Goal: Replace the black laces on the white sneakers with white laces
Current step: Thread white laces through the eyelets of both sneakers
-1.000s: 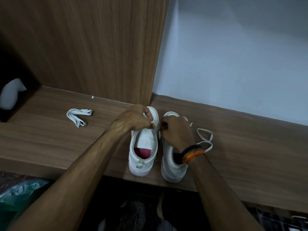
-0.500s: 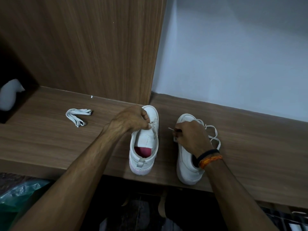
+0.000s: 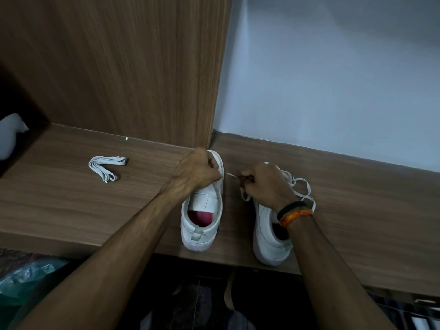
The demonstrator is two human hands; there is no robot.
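Observation:
Two white sneakers stand on a wooden shelf (image 3: 71, 201), heels toward me. My left hand (image 3: 195, 171) grips the front of the left sneaker (image 3: 202, 210), covering its toe and eyelets. My right hand (image 3: 264, 184) pinches the tip of a white lace (image 3: 302, 186) and holds it just right of the left sneaker; the rest of that lace loops loosely over the right sneaker (image 3: 269, 239). A second white lace (image 3: 107, 166) lies bundled on the shelf to the left. I see no black lace.
A wood-grain upright panel (image 3: 133, 67) rises behind the left sneaker, with a pale wall (image 3: 333, 79) to its right. A white object (image 3: 10, 136) sits in a dark recess at far left. Green plastic (image 3: 26, 277) lies below the shelf edge.
The right sneaker slid to the right, opening a gap between the shoes. My right hand pulled away from the left shoe with the lace tip; my left hand stayed on the left sneaker.

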